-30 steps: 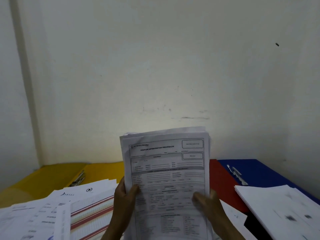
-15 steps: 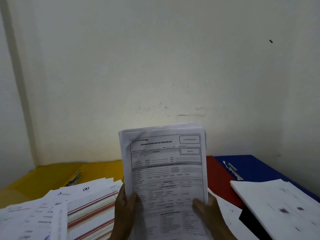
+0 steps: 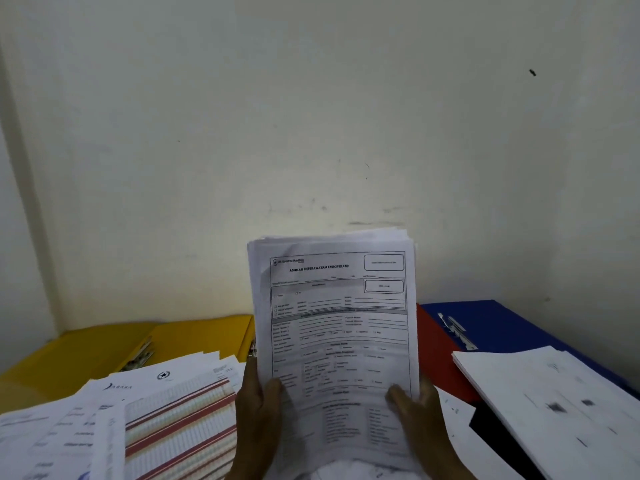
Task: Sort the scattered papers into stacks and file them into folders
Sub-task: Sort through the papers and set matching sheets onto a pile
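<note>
Papers (image 3: 337, 327) stand upright, long axis vertical, my left hand (image 3: 258, 403) and right hand (image 3: 420, 407) pinching their lower edges; blue folder (image 3: 519, 323) lies nearer the right.

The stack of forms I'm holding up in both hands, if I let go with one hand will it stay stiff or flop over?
The stack of forms would probably sag sideways: it is loose sheets, unclipped as far as shows. The top edges already fan unevenly, so sheets may slide apart. The left hand and right hand grip only its lower part.
</note>
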